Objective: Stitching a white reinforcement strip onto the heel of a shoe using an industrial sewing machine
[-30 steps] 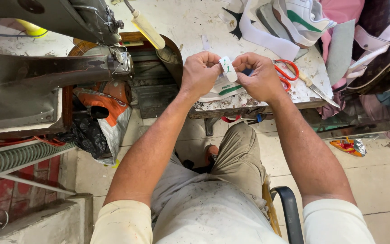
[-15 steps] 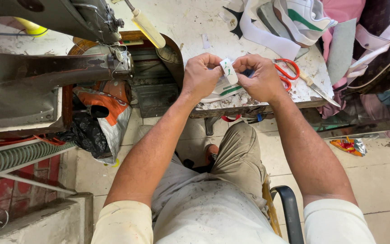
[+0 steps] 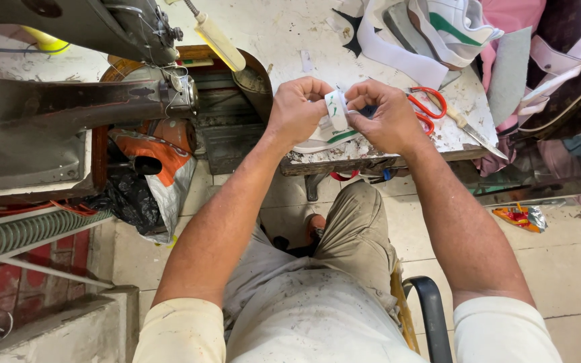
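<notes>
My left hand [image 3: 298, 107] and my right hand [image 3: 383, 114] meet over the edge of a worn white workbench [image 3: 284, 33]. Between their fingertips they pinch a small white strip with green marks [image 3: 336, 107], held upright. Under my hands lies a white shoe part with a green stripe [image 3: 324, 138]. Red-handled scissors [image 3: 432, 107] lie just right of my right hand.
A heavy grey sewing machine arm [image 3: 68, 101] reaches in from the left, with a cream-handled tool [image 3: 218, 42] beside it. White strips, a white-and-green shoe [image 3: 458, 23] and bags [image 3: 566, 60] crowd the bench's right. An orange bag [image 3: 156, 158] sits on the tiled floor.
Both hands stay at the bench edge; the fingers have shifted slightly on the white strip, which now stands a little more upright.
</notes>
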